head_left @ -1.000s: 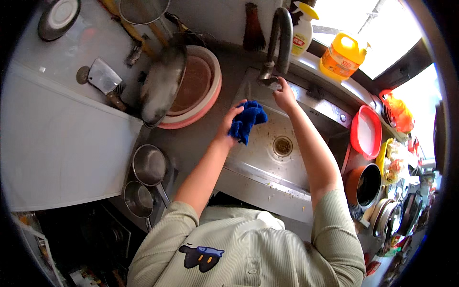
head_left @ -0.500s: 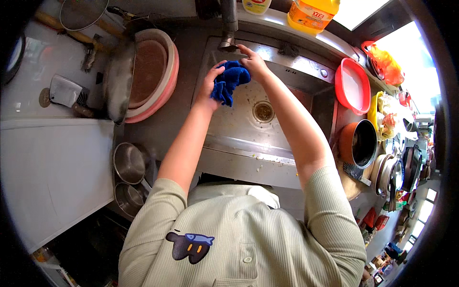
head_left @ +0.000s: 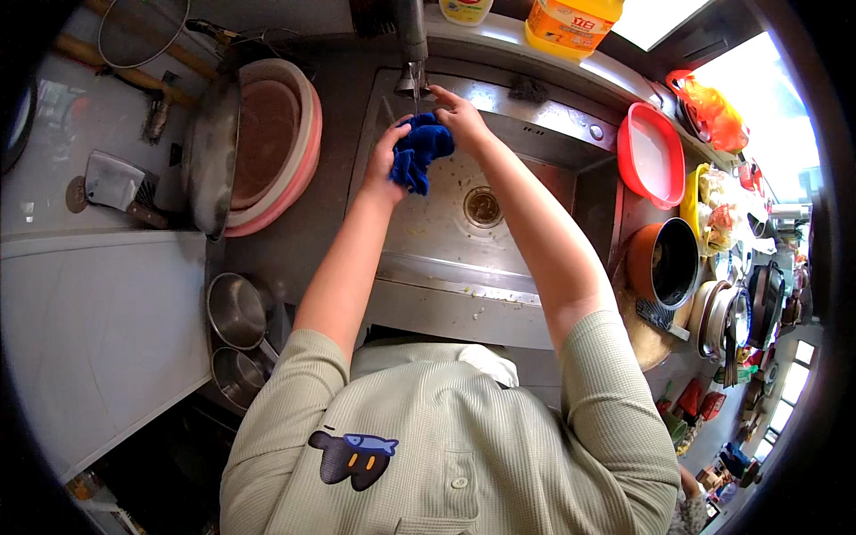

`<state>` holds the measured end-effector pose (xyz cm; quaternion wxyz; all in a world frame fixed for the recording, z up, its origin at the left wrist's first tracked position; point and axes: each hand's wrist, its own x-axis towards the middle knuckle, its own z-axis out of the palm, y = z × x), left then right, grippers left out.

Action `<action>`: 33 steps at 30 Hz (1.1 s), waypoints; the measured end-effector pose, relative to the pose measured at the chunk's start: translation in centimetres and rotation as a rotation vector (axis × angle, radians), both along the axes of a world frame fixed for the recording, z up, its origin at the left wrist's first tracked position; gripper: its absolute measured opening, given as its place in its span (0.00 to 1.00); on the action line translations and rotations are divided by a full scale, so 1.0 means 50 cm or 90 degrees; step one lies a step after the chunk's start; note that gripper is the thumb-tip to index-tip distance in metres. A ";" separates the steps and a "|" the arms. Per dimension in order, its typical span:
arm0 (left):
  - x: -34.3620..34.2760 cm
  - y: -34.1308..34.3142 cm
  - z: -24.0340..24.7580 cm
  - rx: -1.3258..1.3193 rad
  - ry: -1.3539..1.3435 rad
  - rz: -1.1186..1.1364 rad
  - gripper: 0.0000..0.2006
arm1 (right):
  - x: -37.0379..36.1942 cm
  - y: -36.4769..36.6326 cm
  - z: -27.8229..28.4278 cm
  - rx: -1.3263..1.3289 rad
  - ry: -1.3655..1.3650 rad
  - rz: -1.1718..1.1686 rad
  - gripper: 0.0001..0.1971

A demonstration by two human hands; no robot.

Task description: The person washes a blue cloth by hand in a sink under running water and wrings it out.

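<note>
A crumpled dark blue cloth hangs over the near left part of the steel sink, below the tap. My left hand is closed round its left side, thumb on top. My right hand is at the cloth's upper right, its index finger stretched out to the tap's mouth; whether it touches the metal is hard to tell. The lower fingers are partly hidden beside the cloth. A thin stream of water falls from the tap toward the cloth.
Left of the sink stand a pink basin, a metal lid and a cleaver. Steel pots sit lower left. On the right are a red tub and an orange-brown pot. Detergent bottles line the sill.
Water now runs from the tap, where none showed before. My right index finger has stayed by the tap's mouth. The whole view has shifted slightly; the cloth is still in my left hand.
</note>
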<state>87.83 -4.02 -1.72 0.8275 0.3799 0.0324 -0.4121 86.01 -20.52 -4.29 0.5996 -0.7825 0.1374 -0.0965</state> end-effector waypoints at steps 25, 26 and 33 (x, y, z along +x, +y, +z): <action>-0.029 0.011 -0.098 0.403 -0.403 0.022 0.15 | -0.080 0.104 0.021 -0.055 0.105 0.008 0.16; -0.028 0.013 -0.106 0.456 -0.541 -0.004 0.15 | -0.084 0.112 0.050 -0.090 0.168 0.035 0.15; -0.013 -0.005 -0.113 0.232 -0.344 -0.018 0.15 | -0.078 0.095 0.052 -0.002 0.060 0.000 0.15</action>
